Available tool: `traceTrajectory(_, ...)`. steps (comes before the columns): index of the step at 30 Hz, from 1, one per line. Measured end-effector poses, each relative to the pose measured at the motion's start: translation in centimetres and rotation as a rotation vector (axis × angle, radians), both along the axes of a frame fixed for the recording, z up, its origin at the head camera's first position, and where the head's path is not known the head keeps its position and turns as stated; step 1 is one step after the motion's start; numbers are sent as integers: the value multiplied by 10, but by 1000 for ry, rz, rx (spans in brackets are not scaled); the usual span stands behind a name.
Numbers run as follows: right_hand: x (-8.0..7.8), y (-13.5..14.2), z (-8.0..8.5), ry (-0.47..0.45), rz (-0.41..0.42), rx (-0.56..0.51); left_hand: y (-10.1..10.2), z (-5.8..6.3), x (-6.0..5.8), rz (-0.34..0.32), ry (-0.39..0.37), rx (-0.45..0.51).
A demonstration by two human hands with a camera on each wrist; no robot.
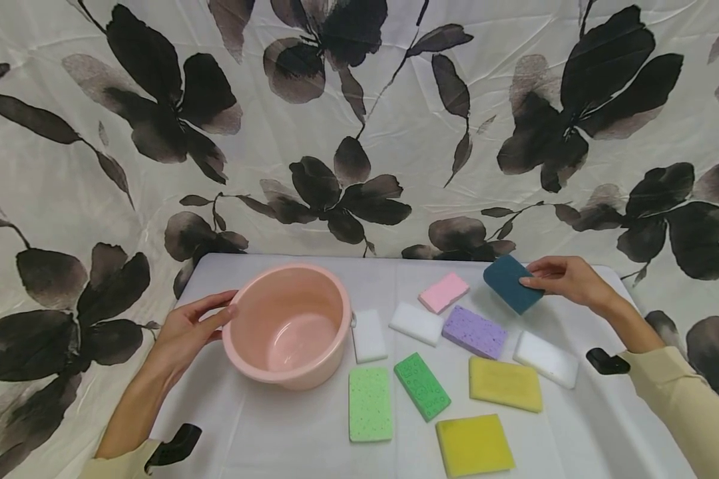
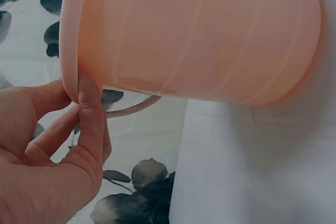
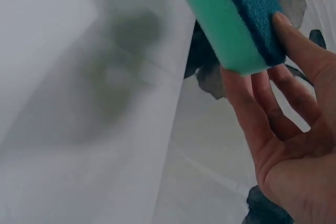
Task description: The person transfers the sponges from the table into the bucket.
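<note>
A: What does the head view show?

B: The left hand (image 1: 186, 332) pinches the rim of the pink bucket (image 1: 263, 306), its fingers bent to the lip. The bucket is at the left of the table (image 1: 245, 426), nothing visible inside. The right hand (image 1: 566, 283) grips the two-layer sponge (image 1: 509, 283) at one corner, near the far right edge.

A: And the others?

B: They lie spread flat between bucket and right sleeve: the purple sponge (image 1: 475, 331), the pink sponge (image 1: 444, 292), and more in white, green and yellow. The gaps between them probably make each easy to take singly.

A: Why such a light left grip, in the left wrist view?

B: Digits close on both faces of the rim, likely just to steady it; the handle (image 2: 136, 109) hangs free. (Whether the base sits fully flat, one cannot tell.)

A: And the right wrist view?

B: The thumb presses the dark scouring layer, fingertips the green foam, barely parted beyond the block's thickness. The sponge is clear of the cloth, and that edge hold seems to leave most of it uncovered.
</note>
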State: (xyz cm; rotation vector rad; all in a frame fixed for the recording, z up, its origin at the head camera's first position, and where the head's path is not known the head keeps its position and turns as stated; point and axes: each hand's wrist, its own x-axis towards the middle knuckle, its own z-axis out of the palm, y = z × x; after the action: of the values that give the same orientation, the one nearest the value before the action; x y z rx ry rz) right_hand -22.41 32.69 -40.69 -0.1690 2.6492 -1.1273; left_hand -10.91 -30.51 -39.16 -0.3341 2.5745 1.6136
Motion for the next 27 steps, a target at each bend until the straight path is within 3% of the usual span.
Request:
traceTrajectory(13, 4, -22, 26, -40, -6, -106, 0, 1, 0, -2, -4, -8)
traceTrajectory(27, 2, -52, 48, -36, 28, -102, -1, 3, -1, -20, -10, -37)
